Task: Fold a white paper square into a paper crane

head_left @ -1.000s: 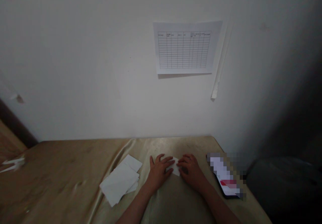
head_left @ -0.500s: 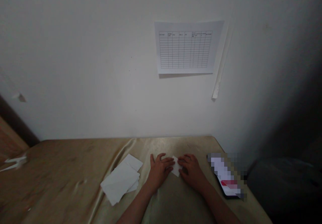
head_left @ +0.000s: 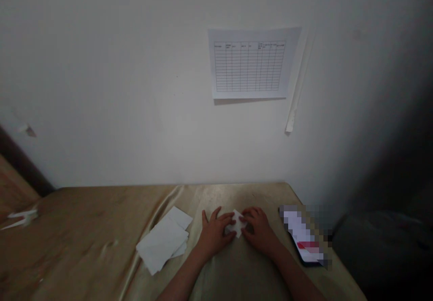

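A small folded piece of white paper [head_left: 237, 222] lies on the tan cloth-covered table [head_left: 101, 220] near its front middle. My left hand [head_left: 214, 232] rests on the paper's left side, fingers curled and pressing its edge. My right hand [head_left: 260, 230] presses the paper's right side with bent fingertips. Both hands meet over the paper and hide most of it. A loose stack of white paper sheets [head_left: 164, 241] lies just left of my left hand.
A phone [head_left: 302, 240] with a lit screen lies to the right near the table's edge. A printed table sheet [head_left: 250, 64] hangs on the white wall. White scraps [head_left: 20, 217] sit at the far left. Dark space lies right of the table.
My fingers have shifted slightly on the small paper and its upper corner now sticks up a little more between the hands. Nothing else has moved.
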`<state>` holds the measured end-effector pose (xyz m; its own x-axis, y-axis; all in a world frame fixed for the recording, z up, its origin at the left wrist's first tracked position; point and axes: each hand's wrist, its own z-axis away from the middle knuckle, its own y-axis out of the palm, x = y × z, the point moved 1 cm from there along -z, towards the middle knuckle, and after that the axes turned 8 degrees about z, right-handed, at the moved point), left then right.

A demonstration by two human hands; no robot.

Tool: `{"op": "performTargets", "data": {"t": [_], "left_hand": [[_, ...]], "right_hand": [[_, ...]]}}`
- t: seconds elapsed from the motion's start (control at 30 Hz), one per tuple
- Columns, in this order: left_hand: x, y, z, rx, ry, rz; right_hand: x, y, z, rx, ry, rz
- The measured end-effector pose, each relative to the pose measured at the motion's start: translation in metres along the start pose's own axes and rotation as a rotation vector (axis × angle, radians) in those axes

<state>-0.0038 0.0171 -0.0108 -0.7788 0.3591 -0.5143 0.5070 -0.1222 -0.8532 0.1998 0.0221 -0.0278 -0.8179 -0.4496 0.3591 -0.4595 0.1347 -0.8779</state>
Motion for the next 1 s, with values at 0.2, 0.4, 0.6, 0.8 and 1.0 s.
{"op": "performTargets", "data": {"t": [0.2,0.4,0.6,0.8,1.0], "left_hand": [[0.001,0.003,0.002,0.007,0.039,0.008],[0.005,0.010,0.000,-0.038,0.082,0.033],[0.005,0.007,-0.001,-0.025,0.063,0.064],[0.004,0.001,-0.002,0.020,0.030,0.108],[0.007,-0.002,-0.003,0.074,0.024,0.116]], "right_hand": [[-0.004,-0.001,0.000,0.010,-0.005,-0.048],[-0.015,0.006,-0.001,-0.015,-0.016,-0.104],[-0.014,0.004,-0.001,-0.036,-0.020,-0.136],[-0.013,-0.004,-0.002,-0.023,0.001,-0.203],[-0.022,-0.001,-0.005,-0.012,-0.007,-0.239]]}}
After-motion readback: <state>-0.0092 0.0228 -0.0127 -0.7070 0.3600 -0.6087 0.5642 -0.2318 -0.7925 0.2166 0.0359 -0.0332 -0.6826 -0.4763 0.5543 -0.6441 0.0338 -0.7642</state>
